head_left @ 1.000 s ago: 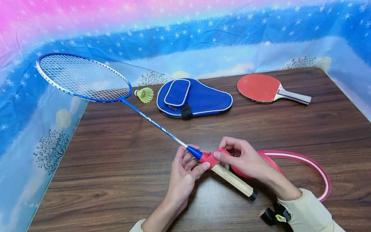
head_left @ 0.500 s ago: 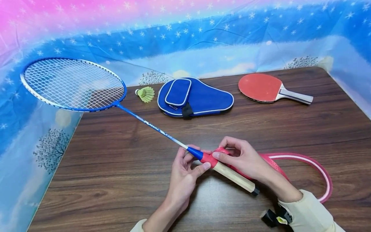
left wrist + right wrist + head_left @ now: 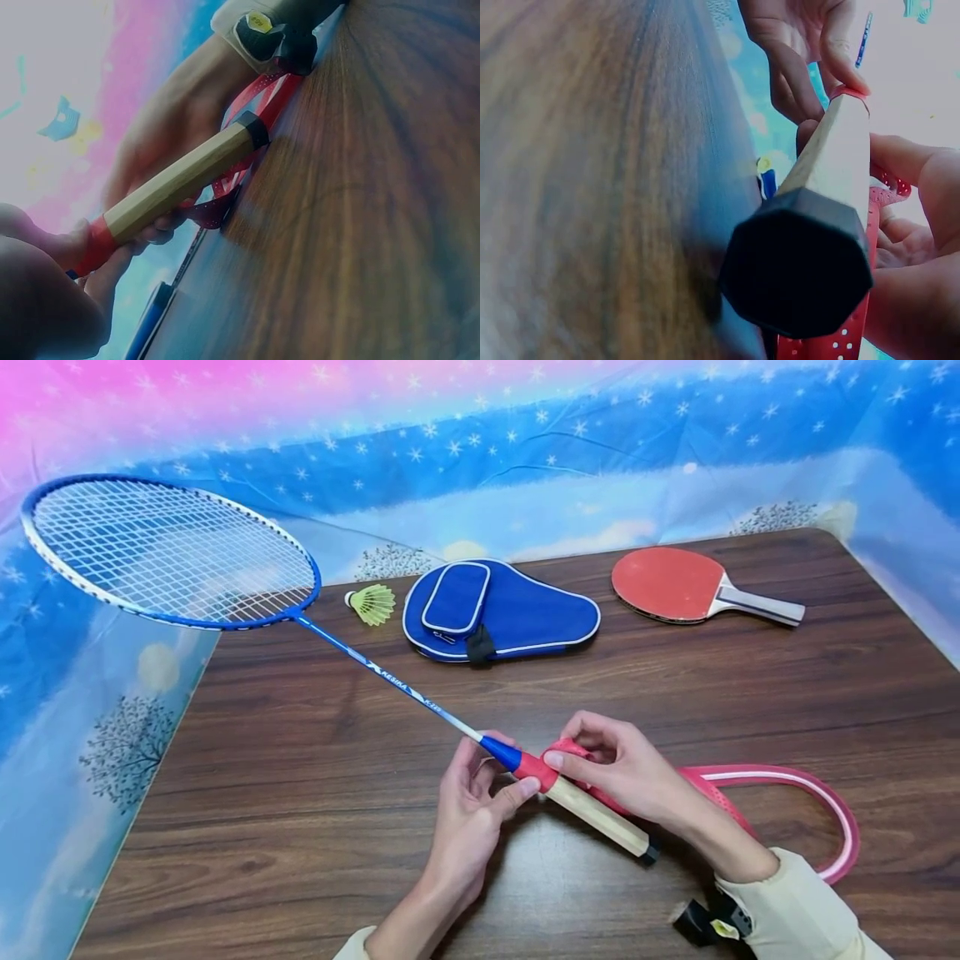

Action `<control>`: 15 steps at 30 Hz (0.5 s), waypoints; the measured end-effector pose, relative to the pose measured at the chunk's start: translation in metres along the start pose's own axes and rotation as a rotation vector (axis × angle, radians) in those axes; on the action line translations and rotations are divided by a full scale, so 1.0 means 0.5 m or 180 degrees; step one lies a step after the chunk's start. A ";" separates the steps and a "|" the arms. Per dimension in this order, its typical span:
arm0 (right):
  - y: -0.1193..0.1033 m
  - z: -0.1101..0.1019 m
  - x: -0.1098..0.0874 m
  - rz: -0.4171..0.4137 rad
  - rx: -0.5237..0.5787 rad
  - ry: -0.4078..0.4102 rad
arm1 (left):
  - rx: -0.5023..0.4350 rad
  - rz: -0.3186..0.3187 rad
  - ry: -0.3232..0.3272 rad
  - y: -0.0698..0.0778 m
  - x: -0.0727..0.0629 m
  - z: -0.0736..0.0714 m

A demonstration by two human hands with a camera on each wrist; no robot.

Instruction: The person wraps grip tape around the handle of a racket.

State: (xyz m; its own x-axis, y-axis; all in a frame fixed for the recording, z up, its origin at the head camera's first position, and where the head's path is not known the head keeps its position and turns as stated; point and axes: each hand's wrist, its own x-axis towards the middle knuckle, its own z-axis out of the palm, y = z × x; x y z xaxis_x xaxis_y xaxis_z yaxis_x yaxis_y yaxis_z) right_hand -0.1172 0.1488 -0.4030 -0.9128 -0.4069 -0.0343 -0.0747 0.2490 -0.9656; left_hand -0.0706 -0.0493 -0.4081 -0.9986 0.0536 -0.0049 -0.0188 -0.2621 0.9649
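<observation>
A blue and white badminton racket (image 3: 393,680) slants across the head view, its strung head raised at the far left. My left hand (image 3: 468,818) holds it near the blue cone, thumb on a short band of red perforated grip tape (image 3: 536,771) round the handle's top. Below the band, the handle (image 3: 600,818) is bare pale wood, ending in a black butt cap (image 3: 795,262). My right hand (image 3: 637,772) pinches the tape right beside the handle. The tape's loose length runs behind that wrist and curves in a loop (image 3: 846,818) on the table.
On the brown wooden table (image 3: 300,827), a yellow-green shuttlecock (image 3: 372,604), a blue paddle case (image 3: 525,614) and a red table tennis paddle (image 3: 667,585) lie along the back. A snowflake-patterned cloth (image 3: 450,452) hangs behind the table.
The racket has turned in my left hand, its head shifting left and its face showing wider. The red tape now lies flatter round the handle top. Both hands stay in nearly the same place.
</observation>
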 end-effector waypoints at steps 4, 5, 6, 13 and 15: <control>-0.002 -0.002 0.000 0.0067 -0.0002 -0.0063 | 0.0025 -0.0130 0.0069 0.003 0.000 -0.002; -0.003 -0.003 0.000 0.0095 -0.0018 -0.0080 | 0.0028 -0.0139 0.0071 0.004 0.000 -0.003; -0.003 -0.004 0.000 0.0126 -0.0039 -0.0098 | 0.0042 -0.0144 0.0071 0.005 0.000 -0.003; -0.005 -0.012 -0.002 0.0207 -0.0152 -0.0166 | 0.0037 -0.0065 -0.0002 0.005 0.004 -0.003; -0.004 -0.012 -0.002 0.0179 -0.0164 -0.0169 | 0.0036 0.0033 -0.0059 0.003 0.003 -0.002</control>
State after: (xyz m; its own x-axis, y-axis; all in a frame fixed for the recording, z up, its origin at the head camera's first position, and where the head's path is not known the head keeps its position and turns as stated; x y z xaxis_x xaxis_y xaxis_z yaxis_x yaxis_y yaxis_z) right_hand -0.1185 0.1541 -0.3994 -0.8937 -0.4365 -0.1032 -0.0455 0.3171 -0.9473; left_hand -0.0722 -0.0507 -0.4068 -0.9976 0.0687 0.0097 -0.0079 -0.2520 0.9677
